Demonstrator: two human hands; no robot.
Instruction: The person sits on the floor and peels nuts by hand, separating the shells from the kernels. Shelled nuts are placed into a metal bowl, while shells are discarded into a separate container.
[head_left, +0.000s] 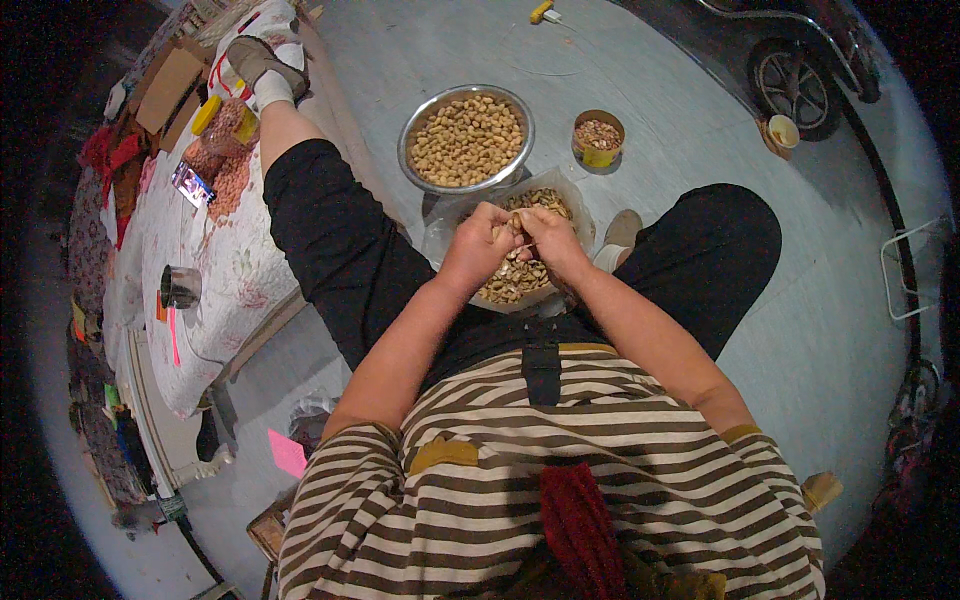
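Observation:
My left hand (486, 241) and my right hand (546, 234) meet over an open plastic bag (583, 206) of empty peanut shells (517, 279). Between their fingertips is a peanut (517, 223), partly hidden by the fingers. Just beyond the bag, a metal bowl (529, 127) holds unshelled peanuts (466, 141). Farther right, a round container with a yellow label (598, 158) holds shelled peanuts (598, 134).
On the cloth-covered table (247, 262) at left are a jar with a yellow lid (225, 124), loose shelled peanuts (231, 184), a phone (193, 184) and a metal cup (181, 286). A wheel (795, 88) and a paper cup (784, 131) are at upper right.

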